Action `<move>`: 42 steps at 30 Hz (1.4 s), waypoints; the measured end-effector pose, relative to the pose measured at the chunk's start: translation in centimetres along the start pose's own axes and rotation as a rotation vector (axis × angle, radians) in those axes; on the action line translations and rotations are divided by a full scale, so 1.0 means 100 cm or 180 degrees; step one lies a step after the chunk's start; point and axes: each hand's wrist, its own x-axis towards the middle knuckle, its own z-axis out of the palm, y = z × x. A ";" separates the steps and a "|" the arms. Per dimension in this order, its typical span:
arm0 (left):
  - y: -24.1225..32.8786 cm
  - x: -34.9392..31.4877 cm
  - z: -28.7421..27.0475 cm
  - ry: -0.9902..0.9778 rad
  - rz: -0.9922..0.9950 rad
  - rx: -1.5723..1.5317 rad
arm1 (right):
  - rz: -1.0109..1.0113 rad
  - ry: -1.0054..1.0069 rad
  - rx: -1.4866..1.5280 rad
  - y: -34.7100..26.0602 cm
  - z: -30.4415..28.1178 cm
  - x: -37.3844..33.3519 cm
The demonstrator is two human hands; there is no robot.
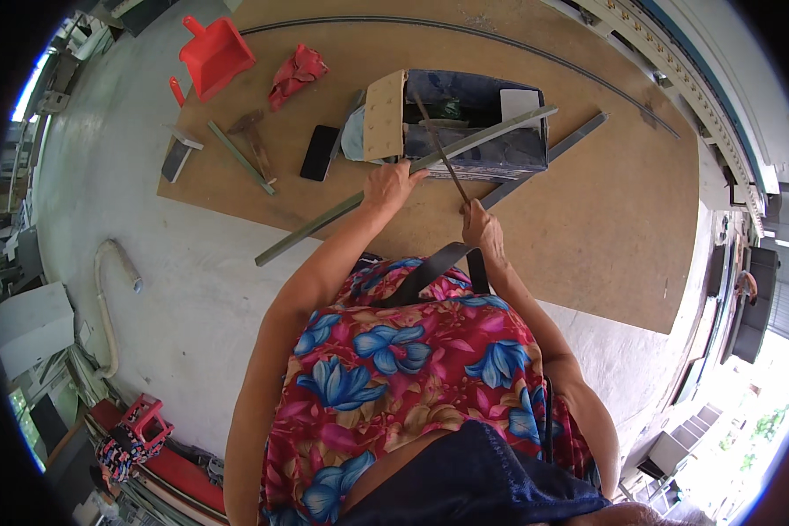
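Note:
My left hand grips a long grey-green strip that lies slanted across a dark blue box on a brown board. My right hand holds the near end of a thin dark rod-like tool, which crosses the strip and points toward the box. A second dark strip lies behind the first one, against the box. A piece of cardboard leans on the box's left side.
On the board's left part lie a black phone, a hammer, a short strip, a red cloth and a red dustpan. A pale pipe lies on the concrete floor at left. A railing runs along the upper right.

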 end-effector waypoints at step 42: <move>-0.016 0.007 -0.009 -0.0437 -0.0009 -0.0594 | -0.0385 0.0214 0.0236 -0.034 0.015 0.043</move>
